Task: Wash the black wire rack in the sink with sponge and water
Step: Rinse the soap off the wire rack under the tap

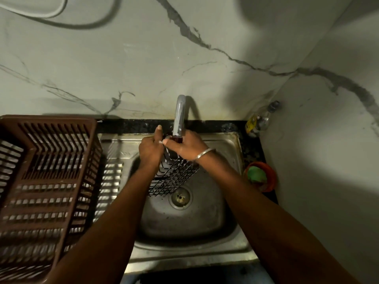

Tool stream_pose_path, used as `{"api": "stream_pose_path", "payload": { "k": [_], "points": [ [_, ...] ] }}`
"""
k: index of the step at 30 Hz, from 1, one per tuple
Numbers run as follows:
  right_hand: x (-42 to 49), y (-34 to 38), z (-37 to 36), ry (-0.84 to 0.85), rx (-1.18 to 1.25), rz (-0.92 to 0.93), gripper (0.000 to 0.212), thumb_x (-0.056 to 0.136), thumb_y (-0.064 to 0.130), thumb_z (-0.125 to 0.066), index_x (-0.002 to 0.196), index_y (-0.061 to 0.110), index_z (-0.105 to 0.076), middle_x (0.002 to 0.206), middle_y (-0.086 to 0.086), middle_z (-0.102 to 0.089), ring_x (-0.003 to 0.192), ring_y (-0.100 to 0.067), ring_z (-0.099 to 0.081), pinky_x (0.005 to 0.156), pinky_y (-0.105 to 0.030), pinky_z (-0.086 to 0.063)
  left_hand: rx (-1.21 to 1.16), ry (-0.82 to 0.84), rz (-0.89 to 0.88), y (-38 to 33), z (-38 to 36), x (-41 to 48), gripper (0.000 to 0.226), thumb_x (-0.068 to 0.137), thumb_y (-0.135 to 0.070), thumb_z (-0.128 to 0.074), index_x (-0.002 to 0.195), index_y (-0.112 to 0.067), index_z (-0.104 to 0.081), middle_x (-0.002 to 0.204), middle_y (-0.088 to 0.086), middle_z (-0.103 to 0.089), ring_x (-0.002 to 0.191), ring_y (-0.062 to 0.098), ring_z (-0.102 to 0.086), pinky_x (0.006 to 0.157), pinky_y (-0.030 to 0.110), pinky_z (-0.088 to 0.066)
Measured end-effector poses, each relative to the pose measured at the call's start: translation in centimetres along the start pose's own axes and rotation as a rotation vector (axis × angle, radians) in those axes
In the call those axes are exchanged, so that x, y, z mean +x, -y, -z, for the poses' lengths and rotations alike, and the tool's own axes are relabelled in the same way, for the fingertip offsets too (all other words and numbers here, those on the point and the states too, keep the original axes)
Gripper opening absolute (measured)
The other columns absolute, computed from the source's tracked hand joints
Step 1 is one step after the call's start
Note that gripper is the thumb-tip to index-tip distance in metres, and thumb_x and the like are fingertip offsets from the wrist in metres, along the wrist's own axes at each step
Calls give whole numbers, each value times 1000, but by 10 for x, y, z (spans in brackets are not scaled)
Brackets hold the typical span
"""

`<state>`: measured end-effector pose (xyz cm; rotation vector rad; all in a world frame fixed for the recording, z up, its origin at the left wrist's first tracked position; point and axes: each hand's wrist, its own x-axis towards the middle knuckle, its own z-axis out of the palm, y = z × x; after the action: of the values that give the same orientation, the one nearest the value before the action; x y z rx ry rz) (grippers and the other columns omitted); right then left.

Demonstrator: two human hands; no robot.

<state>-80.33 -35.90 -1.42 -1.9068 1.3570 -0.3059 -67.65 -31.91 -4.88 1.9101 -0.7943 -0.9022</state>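
The black wire rack [172, 179] hangs tilted over the steel sink [205, 220], its lower end close to the drain [180, 198]. My left hand [150, 149] grips its upper left edge, thumb pointing up. My right hand [184, 146], with a metal bangle on the wrist, holds the rack's top right under the grey tap spout [179, 117]. Water streaks and white foam show on the rack's upper wires. A green sponge [256, 174] lies in an orange bowl [268, 177] on the right of the sink, apart from both hands.
A large brown plastic dish basket [47, 181] stands on the draining board at the left. A small bottle [260, 119] sits in the back right corner. Marble walls close in behind and on the right.
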Motion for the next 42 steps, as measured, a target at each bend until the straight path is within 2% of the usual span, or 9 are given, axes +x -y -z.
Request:
{"api": "stream_pose_path", "payload": {
  "k": [3,6,10,15,24,30,33,37,42],
  "points": [
    [0,-1,0,-6,24,2,27,99,55,-59,100,29,-70,92,3,-72,87,-20,-69,85,-43,-59,9,43,-55,3,-6,-3,74,107,-67,-40,67,-11,-65,64,9,-67,59,24,-62,60,33,-48],
    [-1,2,4,6,51,-47,30,104,47,-60,124,27,-70,113,-3,-74,101,-25,-70,92,-47,-59,10,115,-22,2,-9,-6,73,104,-70,-39,76,-10,-70,66,6,-69,60,22,-65,64,34,-53],
    [-14,-1,3,-180,-109,-10,29,105,48,-56,121,28,-69,120,0,-67,110,-25,-66,92,-44,-57,-138,267,68,0,-1,-7,72,100,-72,-45,83,-7,-73,64,7,-67,54,17,-58,55,30,-48],
    [-27,-2,-17,-287,-405,59,58,107,48,-37,151,14,-52,157,-15,-47,145,-38,-42,121,-55,-33,-302,374,138,-11,8,-16,58,105,-60,-48,86,-11,-72,69,4,-73,59,17,-65,56,27,-50],
    [-45,-27,-33,-480,-311,375,50,106,39,-45,144,9,-58,147,-16,-59,143,-34,-47,124,-54,-30,-405,415,166,-9,23,-22,57,89,-74,-67,79,-19,-80,66,3,-63,54,12,-48,52,26,-34],
    [-48,-36,-49,-426,-247,516,47,107,34,-47,141,5,-61,139,-15,-62,133,-31,-54,116,-57,-36,-341,451,161,-16,25,-31,36,106,-43,-53,98,-19,-78,87,8,-74,80,20,-63,69,33,-47],
    [-49,-44,-39,-395,-216,616,41,106,29,-44,135,8,-64,138,-12,-62,138,-29,-52,124,-52,-28,-471,509,237,-17,31,-29,33,111,-35,-52,102,-15,-78,82,8,-71,70,19,-64,62,31,-50],
    [-48,-30,-37,-479,98,335,33,105,27,-50,131,8,-58,133,-11,-59,130,-24,-52,112,-53,-43,-514,487,245,-20,23,-34,31,113,-23,-48,98,-13,-72,76,5,-72,63,18,-60,61,31,-45],
    [-37,-23,-38,-310,-33,93,62,104,38,-36,158,9,-43,168,-19,-32,158,-36,-22,131,-48,-19,-527,440,175,-13,16,-38,29,112,-16,-47,92,-11,-68,81,8,-70,62,16,-55,56,29,-42]
  ]
}}
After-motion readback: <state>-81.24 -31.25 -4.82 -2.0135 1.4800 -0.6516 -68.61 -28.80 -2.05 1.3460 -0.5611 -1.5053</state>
